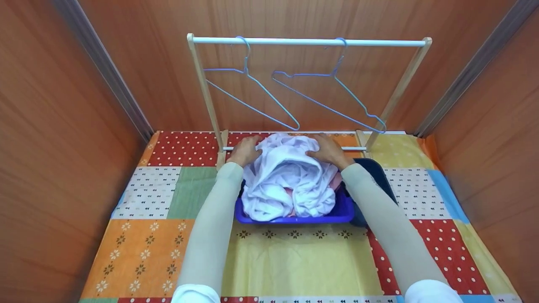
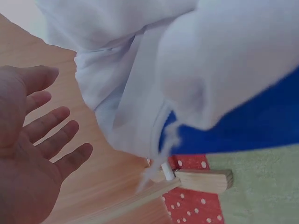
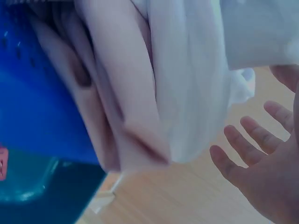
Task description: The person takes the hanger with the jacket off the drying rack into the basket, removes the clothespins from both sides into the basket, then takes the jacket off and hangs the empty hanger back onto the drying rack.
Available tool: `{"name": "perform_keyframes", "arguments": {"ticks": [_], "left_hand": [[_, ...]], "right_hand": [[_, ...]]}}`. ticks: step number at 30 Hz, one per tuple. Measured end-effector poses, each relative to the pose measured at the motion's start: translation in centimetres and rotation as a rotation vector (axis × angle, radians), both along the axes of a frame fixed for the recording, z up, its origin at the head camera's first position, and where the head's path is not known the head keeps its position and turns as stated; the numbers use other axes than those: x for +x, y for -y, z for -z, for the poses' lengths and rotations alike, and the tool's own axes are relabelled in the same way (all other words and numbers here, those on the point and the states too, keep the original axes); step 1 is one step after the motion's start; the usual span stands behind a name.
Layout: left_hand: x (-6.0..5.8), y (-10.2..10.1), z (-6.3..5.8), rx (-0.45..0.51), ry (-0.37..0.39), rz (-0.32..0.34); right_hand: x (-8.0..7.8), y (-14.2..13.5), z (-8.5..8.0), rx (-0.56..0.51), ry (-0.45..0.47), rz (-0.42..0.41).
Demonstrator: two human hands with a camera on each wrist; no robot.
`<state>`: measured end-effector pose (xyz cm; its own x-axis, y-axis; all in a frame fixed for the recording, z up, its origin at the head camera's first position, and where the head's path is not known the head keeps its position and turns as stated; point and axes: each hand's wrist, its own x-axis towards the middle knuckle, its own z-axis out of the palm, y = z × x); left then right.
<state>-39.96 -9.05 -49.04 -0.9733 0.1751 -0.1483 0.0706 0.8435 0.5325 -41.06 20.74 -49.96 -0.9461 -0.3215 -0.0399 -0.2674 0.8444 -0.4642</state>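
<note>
A heap of crumpled white cloth [image 1: 290, 168] fills a blue basket [image 1: 294, 219] and bulges above its rim. Pinkish cloth [image 3: 126, 93] shows beside the white in the right wrist view, hanging over the basket's side. At the heap's far left edge is my left hand [image 1: 246, 150]; in the left wrist view its fingers [image 2: 72, 158] are spread and straight, with a gap before the cloth. On the far right edge my right hand [image 1: 329, 149] mirrors it, fingers [image 3: 247, 144] extended, the thumb partly hidden at the frame edge. Neither hand grips anything.
Behind the basket stands a rack with a white rail [image 1: 294, 41] on wooden posts. Two wire hangers, a left one [image 1: 269, 92] and a right one [image 1: 353, 94], hang from it. A dark teal basin [image 1: 377, 174] lies partly under my right forearm. Wooden panels [image 1: 54, 147] enclose the patchwork cloth [image 1: 143, 252].
</note>
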Motion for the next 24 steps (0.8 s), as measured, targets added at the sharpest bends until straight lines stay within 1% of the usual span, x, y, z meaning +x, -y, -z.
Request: {"name": "perform_keyframes", "arguments": {"ticks": [5,7,9,13,16,19,24], "left_hand": [[-0.4,-0.8,-0.2,-0.024,0.038,0.021],[-0.5,-1.2,0.1,-0.047,0.035,0.042],[-0.7,-1.5,0.6,-0.068,0.038,0.049],[-0.7,-1.4,1.0,-0.096,0.05,0.041],[-0.6,-1.3,1.3,-0.111,0.054,0.029],[-0.7,-1.2,1.6,-0.131,0.019,0.011],[-1.1,-1.1,2.2,-0.129,-0.094,-0.008]], "right_hand": [[-0.7,0.3,1.0,0.004,0.023,0.044],[-0.9,0.3,1.4,0.009,0.028,0.046],[-0.9,0.2,1.8,0.007,0.052,0.05],[-0.9,0.5,2.1,0.012,0.118,0.044],[-0.8,0.7,2.1,0.027,0.138,0.032],[-0.9,1.1,2.2,0.039,0.111,0.019],[-0.9,1.7,2.3,0.019,0.024,0.024]]}}
